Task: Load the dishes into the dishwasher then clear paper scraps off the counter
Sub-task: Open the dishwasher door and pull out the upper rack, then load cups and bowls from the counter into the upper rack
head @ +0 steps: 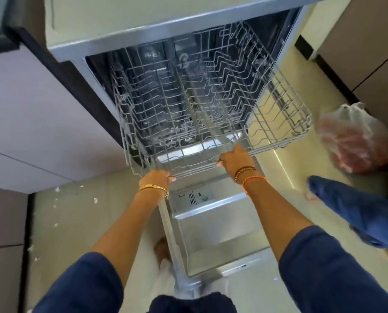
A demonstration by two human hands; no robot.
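A pale tiled floor (80, 222) carries everything here. Small white paper scraps (95, 200) lie scattered on it at the left, beside the cabinets. At the right a clear plastic bag (355, 141) of something red (contents too blurred to tell) sits on the floor. The open dishwasher door (213, 233) hangs just above the floor.
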